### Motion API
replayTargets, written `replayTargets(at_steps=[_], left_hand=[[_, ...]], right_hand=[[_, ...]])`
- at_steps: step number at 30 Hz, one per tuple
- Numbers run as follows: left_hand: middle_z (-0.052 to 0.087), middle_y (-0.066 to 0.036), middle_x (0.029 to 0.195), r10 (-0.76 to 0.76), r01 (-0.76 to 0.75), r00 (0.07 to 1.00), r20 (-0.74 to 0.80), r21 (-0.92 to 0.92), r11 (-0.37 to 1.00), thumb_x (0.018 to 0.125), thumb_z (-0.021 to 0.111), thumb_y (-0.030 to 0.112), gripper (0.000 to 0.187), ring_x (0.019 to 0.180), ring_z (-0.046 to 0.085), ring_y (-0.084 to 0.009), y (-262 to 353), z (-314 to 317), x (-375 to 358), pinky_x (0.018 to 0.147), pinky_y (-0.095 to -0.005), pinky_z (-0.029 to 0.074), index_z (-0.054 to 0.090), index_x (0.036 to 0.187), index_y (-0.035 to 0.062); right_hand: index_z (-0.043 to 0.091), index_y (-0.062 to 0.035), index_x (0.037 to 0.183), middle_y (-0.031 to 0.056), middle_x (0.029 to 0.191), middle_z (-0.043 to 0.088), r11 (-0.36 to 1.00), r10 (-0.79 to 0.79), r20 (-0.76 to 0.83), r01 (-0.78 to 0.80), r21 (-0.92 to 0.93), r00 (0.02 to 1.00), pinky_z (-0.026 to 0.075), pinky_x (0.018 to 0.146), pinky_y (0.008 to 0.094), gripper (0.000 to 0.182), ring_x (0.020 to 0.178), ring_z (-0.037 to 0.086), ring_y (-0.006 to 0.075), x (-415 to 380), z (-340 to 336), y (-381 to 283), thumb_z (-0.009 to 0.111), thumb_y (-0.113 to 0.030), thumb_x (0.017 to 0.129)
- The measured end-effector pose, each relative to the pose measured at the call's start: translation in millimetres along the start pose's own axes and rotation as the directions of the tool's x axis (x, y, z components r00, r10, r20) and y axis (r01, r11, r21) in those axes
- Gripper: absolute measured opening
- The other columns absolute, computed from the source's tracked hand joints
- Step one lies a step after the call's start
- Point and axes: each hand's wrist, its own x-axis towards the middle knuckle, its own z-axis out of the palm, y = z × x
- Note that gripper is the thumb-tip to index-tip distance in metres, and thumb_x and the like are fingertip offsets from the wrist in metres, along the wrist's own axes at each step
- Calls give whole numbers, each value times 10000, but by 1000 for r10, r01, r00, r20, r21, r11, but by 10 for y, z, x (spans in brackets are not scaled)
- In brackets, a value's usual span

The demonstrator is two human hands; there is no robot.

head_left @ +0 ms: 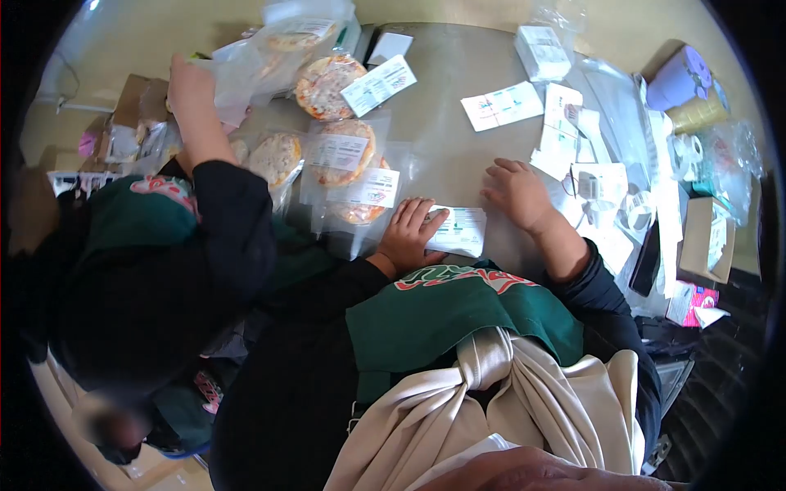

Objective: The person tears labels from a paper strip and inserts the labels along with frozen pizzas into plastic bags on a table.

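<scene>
Along the near edge of the surface, L hand is lying w/ fingers spread on the card stack, R hand is sitting open nearby, & cards might be slipping off if L palm drags twds the apron.

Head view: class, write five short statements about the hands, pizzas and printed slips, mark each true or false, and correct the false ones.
1. The person's left hand is at the stack of printed slips. True.
2. The right hand grips a pizza. False: the right hand holds no pizza; it is over the table, fingers spread.
3. A co-worker's hand is at the upper left of the picture. True.
4. In the picture, the pizzas lie right of that stack. False: the pizzas lie to its left.
5. A purple item is at the upper right of the picture. True.
</scene>
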Motion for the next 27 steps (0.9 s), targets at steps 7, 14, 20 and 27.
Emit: replayTargets(at_steps=[7,14,20,27], left_hand=[[461,-201,1216,-9,8,998,64,22,1000,621,708,428,722,1145,440,-373,-5,18,36,1004,-506,306,503,1220,80],[455,-205,1227,25,-25,1000,-5,-8,1000,652,681,471,732,1145,437,-382,-52,211,1,999,-504,309,478,1238,80],[447,-208,1238,12,-11,998,-65,19,1000,679,655,501,731,1154,426,-388,-55,184,-27,1000,-509,299,467,1244,76],[450,-199,1222,7,-9,999,41,51,999,682,649,489,701,1160,417,-372,-23,59,10,1016,-508,282,485,1237,93]], right_hand=[[612,-59,1011,124,1050,565,991,110,-293,-125,-35,950,420,871,400,303,988,519,309,-407,124,296,649,-177,735],[624,-93,970,95,975,582,893,200,-528,-375,-249,825,415,794,397,238,916,532,291,-707,65,743,625,-138,736],[625,-101,850,49,916,587,870,201,-453,-370,-324,869,390,785,376,112,898,529,243,-730,-15,976,584,-168,770],[578,-41,797,160,761,586,953,301,-238,-299,47,924,445,688,443,124,751,565,339,-731,-11,524,580,-158,754]])
